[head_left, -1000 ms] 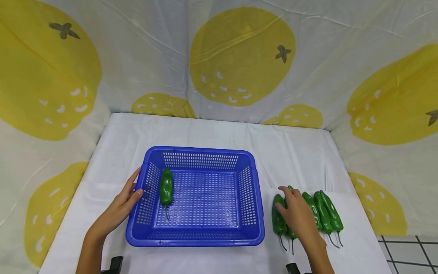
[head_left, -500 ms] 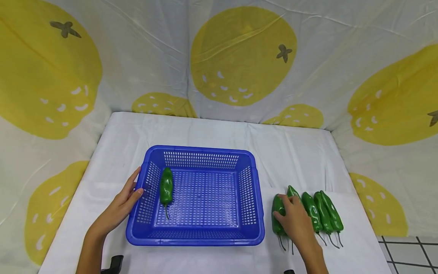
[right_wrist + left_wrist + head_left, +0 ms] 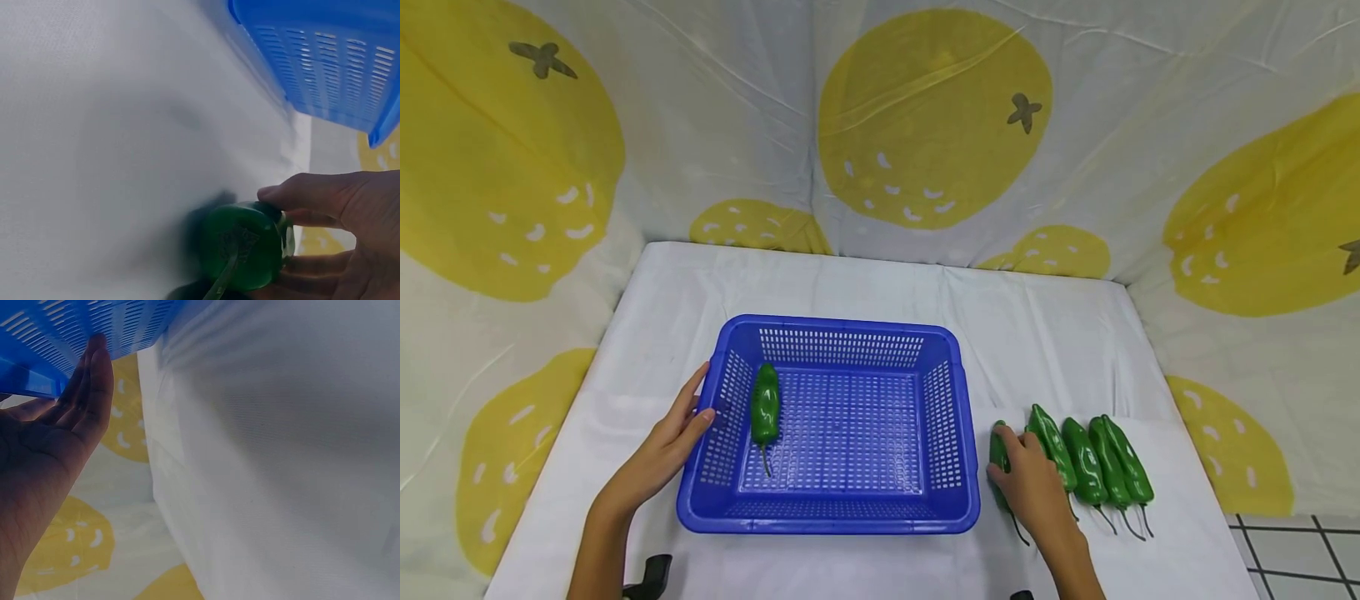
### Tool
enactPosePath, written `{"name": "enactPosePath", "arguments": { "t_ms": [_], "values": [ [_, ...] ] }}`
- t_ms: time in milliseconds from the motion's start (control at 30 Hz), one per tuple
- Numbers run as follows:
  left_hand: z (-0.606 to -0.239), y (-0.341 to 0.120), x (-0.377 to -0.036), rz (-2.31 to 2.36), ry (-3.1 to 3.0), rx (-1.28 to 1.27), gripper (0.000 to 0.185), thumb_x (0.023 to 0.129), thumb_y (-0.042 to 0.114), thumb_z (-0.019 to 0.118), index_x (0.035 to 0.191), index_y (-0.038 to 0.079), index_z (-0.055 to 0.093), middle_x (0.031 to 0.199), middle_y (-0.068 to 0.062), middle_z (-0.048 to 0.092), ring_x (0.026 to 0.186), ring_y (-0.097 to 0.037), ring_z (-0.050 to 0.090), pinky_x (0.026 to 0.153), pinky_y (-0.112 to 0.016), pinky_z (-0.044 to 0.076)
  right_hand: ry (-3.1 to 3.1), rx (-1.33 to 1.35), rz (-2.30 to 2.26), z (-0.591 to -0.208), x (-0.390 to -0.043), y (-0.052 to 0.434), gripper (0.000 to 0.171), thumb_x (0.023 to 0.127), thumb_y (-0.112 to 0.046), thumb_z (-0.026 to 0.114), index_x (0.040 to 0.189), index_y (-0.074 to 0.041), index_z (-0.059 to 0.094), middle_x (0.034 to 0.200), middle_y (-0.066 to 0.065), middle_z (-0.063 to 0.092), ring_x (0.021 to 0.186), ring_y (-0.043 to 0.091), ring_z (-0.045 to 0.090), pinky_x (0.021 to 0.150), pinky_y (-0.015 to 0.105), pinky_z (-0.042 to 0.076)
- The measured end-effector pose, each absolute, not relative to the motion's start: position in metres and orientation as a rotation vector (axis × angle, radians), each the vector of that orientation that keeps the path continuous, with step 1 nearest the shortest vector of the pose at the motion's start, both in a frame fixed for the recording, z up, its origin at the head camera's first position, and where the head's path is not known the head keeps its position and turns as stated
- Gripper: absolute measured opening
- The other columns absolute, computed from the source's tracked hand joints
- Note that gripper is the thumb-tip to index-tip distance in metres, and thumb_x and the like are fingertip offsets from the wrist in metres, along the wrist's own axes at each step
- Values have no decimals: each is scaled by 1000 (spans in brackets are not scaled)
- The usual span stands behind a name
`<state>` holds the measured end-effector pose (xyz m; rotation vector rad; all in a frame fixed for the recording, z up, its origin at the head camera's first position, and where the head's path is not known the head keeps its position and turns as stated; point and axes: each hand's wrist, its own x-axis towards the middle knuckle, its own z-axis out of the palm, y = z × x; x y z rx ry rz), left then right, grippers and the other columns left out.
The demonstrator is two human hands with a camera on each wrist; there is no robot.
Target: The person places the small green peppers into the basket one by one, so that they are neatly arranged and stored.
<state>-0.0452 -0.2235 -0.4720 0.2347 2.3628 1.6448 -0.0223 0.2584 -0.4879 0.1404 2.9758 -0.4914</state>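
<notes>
White table [image 3: 865, 283] — right hand [image 3: 1033, 487] gripping pepper [image 3: 999, 450]

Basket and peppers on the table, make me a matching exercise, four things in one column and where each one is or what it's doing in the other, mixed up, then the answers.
Things:
1. left hand
2. right hand
3. lone pepper
4. row of four peppers

Places or states:
A. lies inside the blue basket, near its left wall
B. lies on the white cloth, right of the basket
C. rests against the basket's left outer wall, fingers straight
D. grips a pepper on the cloth

Pairs: 1-C, 2-D, 3-A, 4-B
</notes>
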Motion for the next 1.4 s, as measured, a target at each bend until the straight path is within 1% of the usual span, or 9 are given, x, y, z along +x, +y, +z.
{"name": "enactPosePath", "arguments": {
  "t_ms": [300,633,800,900,1033,1167,1300,1400],
  "values": [
    [-473,-223,-46,1643,2370,229,67,108,23,42,161,29,2,149,-37,31,123,-60,46,85,-67,50,2977,153,-536,-486,-26,261,57,83,-9,78,135,-7,56,116,29,56,88,45,63,68,60,53],
    [-473,-222,-45,1641,2369,215,67,108,24,42,161,30,3,148,-36,33,123,-60,47,84,-67,50,3102,48,-599,-467,-31,263,53,84,-6,76,133,-5,57,116,33,55,87,51,64,68,61,53],
    [-473,-222,-45,1639,2372,208,67,108,24,43,161,30,3,146,-36,35,122,-59,47,84,-67,50,3149,20,-617,-455,-36,260,53,85,-8,76,135,-7,56,114,32,55,75,46,66,59,55,56],
    [-473,-223,-45,1639,2370,209,67,108,24,43,161,30,3,146,-36,35,123,-59,47,84,-66,50,3156,30,-621,-447,-40,257,54,86,-10,75,136,-9,55,115,30,54,68,41,65,52,49,55],
    [-473,-223,-45,1641,2371,213,67,108,24,43,161,30,2,147,-36,33,123,-59,47,84,-67,50,3185,11,-636,-437,-46,252,53,87,-10,74,137,-10,54,119,30,53,64,38,63,48,45,52],
    [-472,-223,-45,1644,2373,213,67,108,24,43,161,32,3,147,-36,34,122,-59,48,84,-67,50,3207,-13,-639,-429,-53,245,52,89,-12,73,138,-11,54,122,30,52,68,41,64,53,49,54],
    [-473,-223,-45,1644,2368,215,67,108,24,42,161,31,3,145,-36,36,120,-58,50,83,-65,51,3199,-25,-641,-420,-58,237,52,91,-14,72,140,-11,53,125,30,51,79,45,66,62,56,56],
    [-473,-223,-46,1646,2367,217,67,108,23,42,161,31,3,144,-35,37,119,-58,51,83,-65,52,3199,-51,-647,-415,-62,231,53,91,-15,72,141,-12,52,126,29,51,82,46,67,63,56,57]
  ]
}}
